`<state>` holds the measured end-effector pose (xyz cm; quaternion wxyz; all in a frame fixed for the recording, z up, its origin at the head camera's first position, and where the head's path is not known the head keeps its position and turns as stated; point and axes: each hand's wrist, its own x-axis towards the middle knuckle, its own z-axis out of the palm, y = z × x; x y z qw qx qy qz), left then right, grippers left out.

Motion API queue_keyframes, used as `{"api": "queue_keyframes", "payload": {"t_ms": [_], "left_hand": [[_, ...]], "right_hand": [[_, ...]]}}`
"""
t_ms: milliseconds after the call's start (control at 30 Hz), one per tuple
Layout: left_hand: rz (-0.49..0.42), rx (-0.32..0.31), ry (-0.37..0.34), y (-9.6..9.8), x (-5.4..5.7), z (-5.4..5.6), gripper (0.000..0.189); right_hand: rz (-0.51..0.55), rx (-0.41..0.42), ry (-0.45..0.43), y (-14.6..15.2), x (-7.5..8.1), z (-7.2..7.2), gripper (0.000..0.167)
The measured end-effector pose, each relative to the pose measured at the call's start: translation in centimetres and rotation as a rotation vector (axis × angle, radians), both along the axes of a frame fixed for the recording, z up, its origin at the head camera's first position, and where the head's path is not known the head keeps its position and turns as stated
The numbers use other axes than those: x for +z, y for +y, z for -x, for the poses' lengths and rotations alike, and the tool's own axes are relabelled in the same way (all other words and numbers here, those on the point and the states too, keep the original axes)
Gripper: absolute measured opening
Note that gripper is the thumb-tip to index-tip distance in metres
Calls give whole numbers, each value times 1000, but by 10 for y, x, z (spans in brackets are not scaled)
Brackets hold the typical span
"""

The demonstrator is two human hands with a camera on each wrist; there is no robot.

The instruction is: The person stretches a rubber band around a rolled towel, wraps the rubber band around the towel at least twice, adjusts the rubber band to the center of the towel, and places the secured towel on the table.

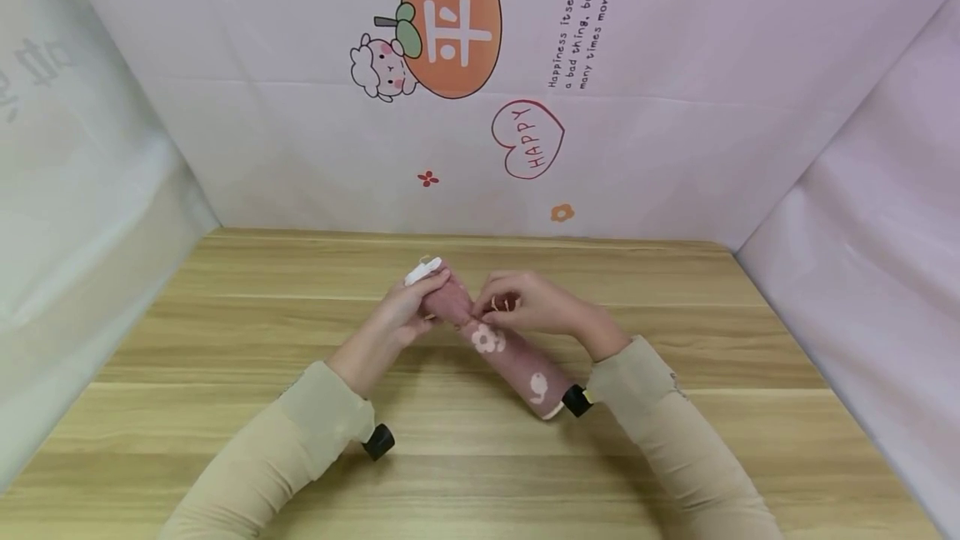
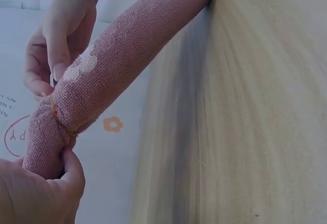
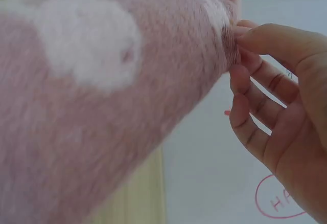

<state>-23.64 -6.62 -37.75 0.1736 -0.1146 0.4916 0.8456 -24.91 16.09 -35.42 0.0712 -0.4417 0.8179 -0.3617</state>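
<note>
A rolled pink towel [image 1: 517, 365] with white flower shapes lies slanted over the wooden table [image 1: 225, 332], its far end lifted. My left hand [image 1: 429, 292] grips that far end [image 2: 43, 142], thumb pressed on the roll, beside a white tag [image 1: 422, 271]. A thin orange elastic band [image 2: 55, 110] squeezes the roll just below this grip. My right hand [image 1: 489, 303] pinches the band at that narrowed spot, fingers [image 3: 255, 81] curled against the towel [image 3: 102, 106]. The towel's near end rests on the table by my right sleeve.
Pale printed sheets [image 1: 480, 107] wall the table at the back and on both sides. Black wrist-camera mounts [image 1: 378, 442] sit at my cuffs. Bare wood shows left, right and in front of the towel.
</note>
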Motion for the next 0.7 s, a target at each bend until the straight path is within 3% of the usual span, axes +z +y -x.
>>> {"api": "queue_keyframes", "payload": {"t_ms": [100, 267, 433, 700], "left_hand": [[-57, -18, -2, -1, -2, 0, 9], [-136, -70, 37, -2, -2, 2, 21], [-205, -63, 70, -2, 1, 1, 18], [-217, -44, 80, -1, 5, -1, 14]], "right_hand": [[37, -29, -66, 5, -3, 0, 16], [17, -72, -236, 11, -5, -3, 44], [-5, -58, -347, 10, -8, -4, 56], [30, -91, -269, 7, -10, -5, 51]]}}
